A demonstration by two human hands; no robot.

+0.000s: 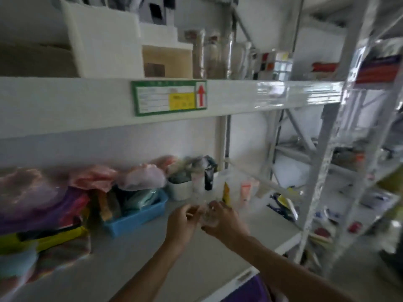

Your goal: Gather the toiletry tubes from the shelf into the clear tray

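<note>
White metal shelving [152, 247] fills the blurred view, with a blue bin [139, 216] at left and tubes standing behind the hands: a black tube [208, 178], a yellow tube [226, 194] and a pink tube [246, 190], long axes upright. Left hand [182, 223] and right hand [223, 221] meet around a clear tray [207, 216] low over the shelf. Both hands appear closed on it, though blur hides the fingers.
</note>
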